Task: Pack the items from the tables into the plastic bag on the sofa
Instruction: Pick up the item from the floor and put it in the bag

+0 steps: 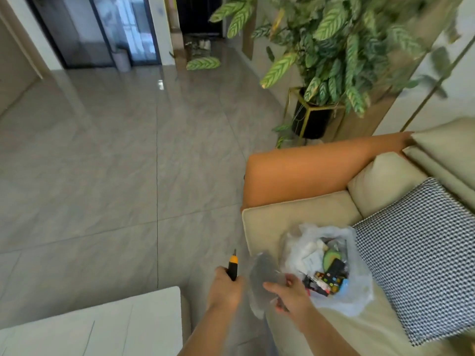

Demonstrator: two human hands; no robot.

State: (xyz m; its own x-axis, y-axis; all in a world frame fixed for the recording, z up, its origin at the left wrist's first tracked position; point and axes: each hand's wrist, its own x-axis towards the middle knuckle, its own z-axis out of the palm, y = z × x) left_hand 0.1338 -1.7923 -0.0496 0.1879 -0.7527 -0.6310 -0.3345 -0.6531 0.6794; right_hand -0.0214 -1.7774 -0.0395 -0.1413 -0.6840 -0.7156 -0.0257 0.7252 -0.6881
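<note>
A clear plastic bag (357,286) lies open on the beige sofa seat (267,222), with several small items inside, among them a green round thing and dark printed packets. My left hand (226,286) grips a black and yellow screwdriver (233,265), tip pointing up, over the floor left of the sofa. My right hand (290,294) holds a grey translucent pouch (262,276) at the sofa's front edge, just left of the bag. The pouch is blurred, so its contents cannot be made out.
A checked cushion (421,253) leans right of the bag. The sofa's orange arm (308,170) rises behind the seat. A large potted plant (316,116) stands beyond it. A white table corner (102,322) is at bottom left; grey tiled floor (115,163) spreads to the left.
</note>
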